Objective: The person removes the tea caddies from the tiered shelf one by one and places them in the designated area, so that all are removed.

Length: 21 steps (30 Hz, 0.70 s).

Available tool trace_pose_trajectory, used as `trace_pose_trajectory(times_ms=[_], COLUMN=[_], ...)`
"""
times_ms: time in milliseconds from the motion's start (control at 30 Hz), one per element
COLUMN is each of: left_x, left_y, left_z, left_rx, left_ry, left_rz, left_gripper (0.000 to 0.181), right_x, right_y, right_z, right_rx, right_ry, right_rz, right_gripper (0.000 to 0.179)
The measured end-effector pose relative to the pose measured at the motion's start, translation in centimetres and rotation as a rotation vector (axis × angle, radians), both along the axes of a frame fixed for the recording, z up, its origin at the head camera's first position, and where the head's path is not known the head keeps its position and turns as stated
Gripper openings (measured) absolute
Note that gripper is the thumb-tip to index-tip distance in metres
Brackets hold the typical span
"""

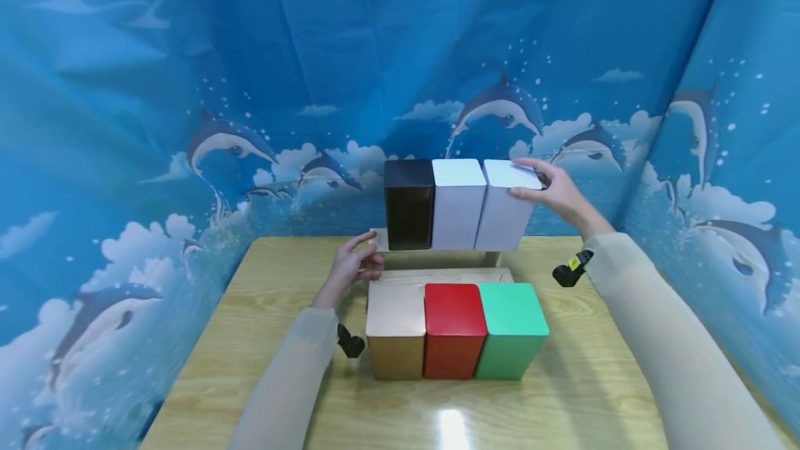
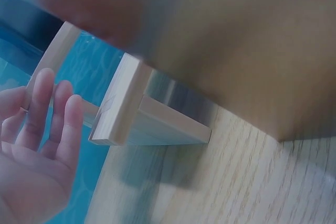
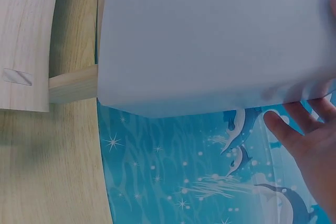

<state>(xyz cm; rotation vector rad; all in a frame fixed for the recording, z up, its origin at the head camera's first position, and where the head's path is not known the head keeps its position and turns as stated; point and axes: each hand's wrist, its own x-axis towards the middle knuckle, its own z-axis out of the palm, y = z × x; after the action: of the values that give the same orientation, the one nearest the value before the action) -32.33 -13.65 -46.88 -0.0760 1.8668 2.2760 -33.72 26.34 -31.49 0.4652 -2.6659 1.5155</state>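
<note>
My right hand grips the upper end of the right-hand white box, thumb on its front face and fingers at the top and side. In the right wrist view, fingertips lie along the side of this white box. It stands beside another white box and a black box, in a row on a raised wooden shelf. My left hand is at the shelf's left end, index fingertip right at the board. In the left wrist view, the left hand's fingers are mostly straight.
In front, a tan box, a red box and a green box stand side by side. A lower wooden board lies behind them. All is on a wood-grain table, with blue dolphin-print curtains around it.
</note>
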Motion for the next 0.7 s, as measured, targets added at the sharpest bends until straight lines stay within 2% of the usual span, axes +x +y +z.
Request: trace_pose_trajectory(times_ms=[100,200,367,700], left_x=[-0.1,-0.3,-0.4,-0.3], left_y=[0.0,0.0,0.1,0.2], left_z=[0.0,-0.3,-0.5,-0.5], left_rx=[0.004,0.005,-0.003,0.036], left_ry=[0.002,-0.004,0.000,0.004], left_rz=[-0.012,-0.001,0.022,0.027], left_gripper=[0.039,0.038,0.038,0.038], right_x=[1.0,1.3,0.5,2.2], right_y=[-0.4,-0.4,0.5,0.9], right_z=[0.5,0.5,-0.9,-1.8], right_rx=[0.029,0.042,0.050,0.060], right_ry=[0.015,0.040,0.085,0.166], right_rz=[-0.009,-0.019,-0.064,-0.156], right_gripper=[0.063,0.062,0.061,0.063])
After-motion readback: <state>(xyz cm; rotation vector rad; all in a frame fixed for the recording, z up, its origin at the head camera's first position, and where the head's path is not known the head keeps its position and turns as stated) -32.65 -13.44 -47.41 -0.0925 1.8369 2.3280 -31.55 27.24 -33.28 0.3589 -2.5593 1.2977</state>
